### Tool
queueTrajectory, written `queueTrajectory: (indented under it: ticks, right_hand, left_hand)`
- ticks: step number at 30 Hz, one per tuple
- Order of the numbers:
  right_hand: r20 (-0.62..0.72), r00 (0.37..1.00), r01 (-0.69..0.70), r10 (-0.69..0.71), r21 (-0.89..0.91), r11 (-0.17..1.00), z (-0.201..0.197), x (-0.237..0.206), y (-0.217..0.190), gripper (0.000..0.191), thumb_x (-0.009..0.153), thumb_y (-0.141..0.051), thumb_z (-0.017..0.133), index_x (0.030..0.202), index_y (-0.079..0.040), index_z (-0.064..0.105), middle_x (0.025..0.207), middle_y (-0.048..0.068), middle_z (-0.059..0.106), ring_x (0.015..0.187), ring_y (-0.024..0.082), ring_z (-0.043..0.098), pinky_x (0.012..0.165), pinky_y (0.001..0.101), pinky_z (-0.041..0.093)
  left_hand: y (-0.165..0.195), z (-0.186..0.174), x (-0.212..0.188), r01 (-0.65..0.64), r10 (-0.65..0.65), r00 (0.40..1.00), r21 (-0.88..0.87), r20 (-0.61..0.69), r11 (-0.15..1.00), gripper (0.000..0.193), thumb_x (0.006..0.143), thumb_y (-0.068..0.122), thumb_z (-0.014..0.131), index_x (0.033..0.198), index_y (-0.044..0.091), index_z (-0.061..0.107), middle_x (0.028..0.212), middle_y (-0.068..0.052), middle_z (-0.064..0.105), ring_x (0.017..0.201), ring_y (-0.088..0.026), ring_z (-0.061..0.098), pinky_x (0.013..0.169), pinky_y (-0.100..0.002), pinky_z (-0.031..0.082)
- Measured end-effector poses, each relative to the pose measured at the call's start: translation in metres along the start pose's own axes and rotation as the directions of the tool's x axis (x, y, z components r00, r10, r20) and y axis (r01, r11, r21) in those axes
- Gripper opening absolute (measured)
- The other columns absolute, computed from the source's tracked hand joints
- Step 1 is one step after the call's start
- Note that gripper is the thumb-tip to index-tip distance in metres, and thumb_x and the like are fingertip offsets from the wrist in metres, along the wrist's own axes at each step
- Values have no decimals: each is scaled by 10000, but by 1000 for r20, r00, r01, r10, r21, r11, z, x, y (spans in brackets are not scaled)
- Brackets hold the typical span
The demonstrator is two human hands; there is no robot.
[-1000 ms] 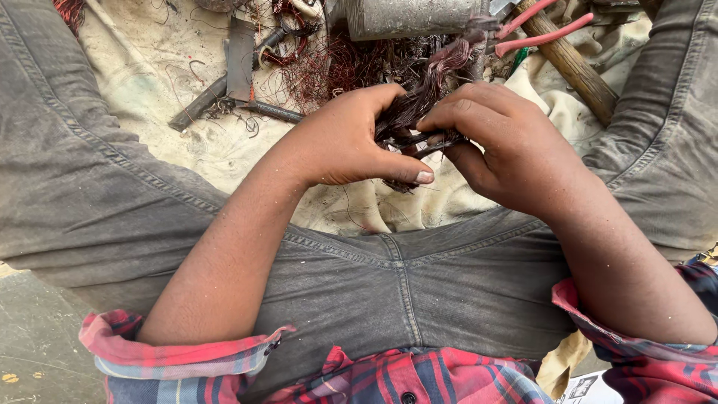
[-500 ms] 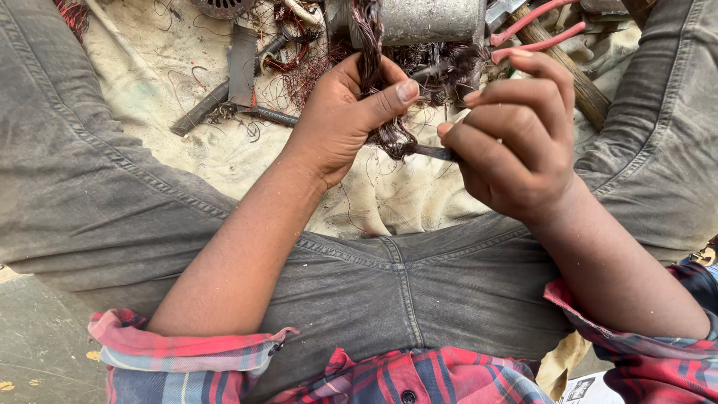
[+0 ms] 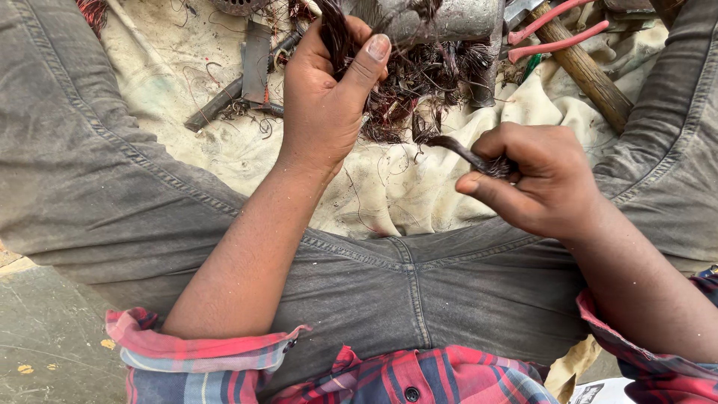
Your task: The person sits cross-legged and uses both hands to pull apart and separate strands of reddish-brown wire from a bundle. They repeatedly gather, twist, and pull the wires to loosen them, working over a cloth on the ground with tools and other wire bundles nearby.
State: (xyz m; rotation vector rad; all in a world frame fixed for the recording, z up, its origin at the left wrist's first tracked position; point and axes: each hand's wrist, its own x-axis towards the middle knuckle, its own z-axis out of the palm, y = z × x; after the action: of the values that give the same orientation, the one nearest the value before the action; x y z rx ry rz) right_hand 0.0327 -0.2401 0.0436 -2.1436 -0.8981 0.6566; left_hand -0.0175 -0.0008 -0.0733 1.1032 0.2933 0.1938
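Note:
My left hand is raised toward the top of the view, fingers closed around a dark bundle of thin wire that runs up between thumb and fingers. My right hand sits lower and to the right, pinching a short dark strand of wire that sticks out to the left. The two hands are apart. Between and behind them lies a tangled mass of reddish-brown wire in front of a grey metal cylinder on a dirty beige cloth.
Red-handled pliers and a wooden tool handle lie at the upper right. Dark metal bars lie on the cloth at upper left. My grey-trousered legs frame both sides of the cloth.
My hands, joined on one wire clump a second ago, have separated. The left rose with a bundle; the right dropped to the right holding a strand.

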Motion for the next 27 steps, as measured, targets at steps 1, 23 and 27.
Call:
queueTrajectory:
  ticks: [1,23,27]
  right_hand:
    - [9,999,-37,36,56,998,-3,-4,4,272,916,-226,793,883,-31,607,640,-10,532,516,90,472,494,307,350]
    - [-258,961,-89,103,64,994,10,1,4,358,1189,-297,527,1039,18,607,696,19,597,572,69,580,548,208,433]
    - [-284,943,-151,176,105,983,12,5,4,342,1204,-283,522,1002,-17,593,649,-13,574,535,56,567,522,204,421]
  left_hand:
    - [-2,2,-1,-36,36,999,-23,9,999,163,1085,228,739,1119,108,633,983,12,667,861,-80,646,869,-257,560]
    - [13,19,-15,327,-267,877,-88,399,941,203,1077,185,664,1214,81,555,1107,-79,729,1120,-174,736,1018,-335,612]
    - [22,24,-14,443,-348,874,-258,341,859,284,1013,247,706,1198,85,563,1096,-110,740,1044,-183,714,964,-346,583]
